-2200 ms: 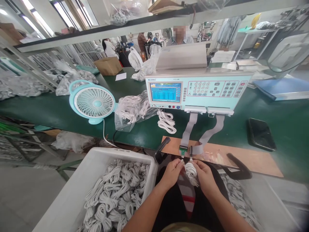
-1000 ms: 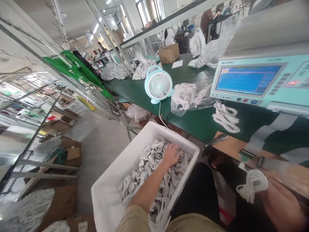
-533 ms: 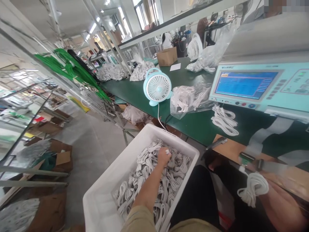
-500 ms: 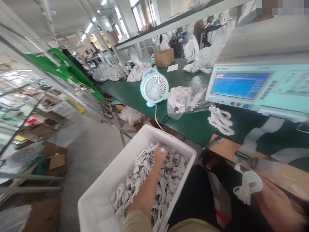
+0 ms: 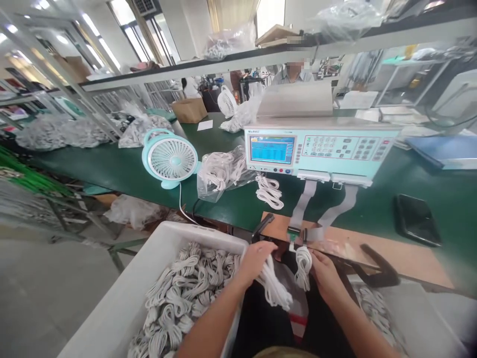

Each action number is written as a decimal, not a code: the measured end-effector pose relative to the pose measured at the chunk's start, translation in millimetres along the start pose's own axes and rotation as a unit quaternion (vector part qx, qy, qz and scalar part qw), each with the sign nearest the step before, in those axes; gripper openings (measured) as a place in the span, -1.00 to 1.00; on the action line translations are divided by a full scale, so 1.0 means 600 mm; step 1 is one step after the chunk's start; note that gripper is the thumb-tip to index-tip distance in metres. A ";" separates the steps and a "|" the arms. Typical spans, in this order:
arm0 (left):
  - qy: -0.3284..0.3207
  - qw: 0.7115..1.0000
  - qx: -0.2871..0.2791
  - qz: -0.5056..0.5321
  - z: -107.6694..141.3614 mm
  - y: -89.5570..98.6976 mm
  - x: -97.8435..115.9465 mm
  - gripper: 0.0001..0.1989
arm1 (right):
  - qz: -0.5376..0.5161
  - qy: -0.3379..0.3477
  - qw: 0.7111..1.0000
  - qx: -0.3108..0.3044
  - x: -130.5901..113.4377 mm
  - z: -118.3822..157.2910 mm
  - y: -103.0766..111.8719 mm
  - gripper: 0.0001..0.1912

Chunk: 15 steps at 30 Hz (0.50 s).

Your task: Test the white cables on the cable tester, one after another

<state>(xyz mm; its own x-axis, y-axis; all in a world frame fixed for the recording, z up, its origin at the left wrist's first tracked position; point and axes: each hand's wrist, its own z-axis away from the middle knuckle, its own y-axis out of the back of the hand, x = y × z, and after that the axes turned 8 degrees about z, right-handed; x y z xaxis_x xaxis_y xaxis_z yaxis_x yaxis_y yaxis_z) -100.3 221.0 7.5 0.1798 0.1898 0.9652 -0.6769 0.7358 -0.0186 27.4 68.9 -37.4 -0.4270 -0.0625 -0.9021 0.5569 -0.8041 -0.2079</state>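
Bright room: windows (image 5: 271,20) burn white far beyond the fingers (image 5: 265,245), ceiling lamps (image 5: 43,4) glare off to their upper left, a blue screen (image 5: 272,150) glows ahead; outer edges stretch, and the corner below right smears dark.

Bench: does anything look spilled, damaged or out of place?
Nothing looks spilled. On the board, a pale, shiny patch breaks the plain brown; wear, tape or glare, I cannot tell. One coil lies loose outside the bag, though neatly looped.
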 end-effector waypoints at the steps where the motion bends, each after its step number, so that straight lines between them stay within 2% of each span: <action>1: 0.000 0.999 -0.037 -0.005 -0.014 -0.030 -0.010 -0.68 | 0.002 0.004 1.000 -0.003 0.000 -0.001 0.001 -0.65; 3: -0.003 0.997 -0.071 0.002 -0.038 -0.073 -0.030 -0.63 | 0.005 0.016 1.000 -0.007 -0.001 -0.003 0.001 -0.64; 5: -0.006 0.997 -0.070 0.010 -0.052 -0.094 -0.046 -0.64 | 0.006 0.028 1.000 -0.006 -0.001 -0.004 -0.001 -0.63; 8: -0.007 0.998 -0.060 0.012 -0.048 -0.102 -0.060 -0.69 | 0.012 0.036 0.999 0.011 -0.002 0.002 -0.016 -0.62; 11: -0.003 0.998 -0.055 0.015 -0.024 -0.104 -0.069 -0.70 | 0.035 0.031 0.999 0.023 -0.008 0.024 -0.025 -0.61; 13: 0.017 0.997 -0.068 0.033 -0.005 -0.108 -0.075 -0.70 | 0.051 0.020 0.998 0.020 -0.019 0.046 -0.007 -0.62; 15: 0.071 0.990 -0.091 0.081 0.012 -0.114 -0.079 -0.67 | 0.093 0.012 0.996 0.009 -0.032 0.068 0.045 -0.64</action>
<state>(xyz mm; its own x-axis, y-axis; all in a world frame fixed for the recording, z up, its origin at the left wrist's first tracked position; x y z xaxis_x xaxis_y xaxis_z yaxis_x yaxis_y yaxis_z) -67.9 157.1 -35.4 0.1879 0.3947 0.8994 -0.5674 0.7911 -0.2287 21.5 24.2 -9.9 -0.3011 -0.1970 -0.9330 0.6110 -0.7911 -0.0301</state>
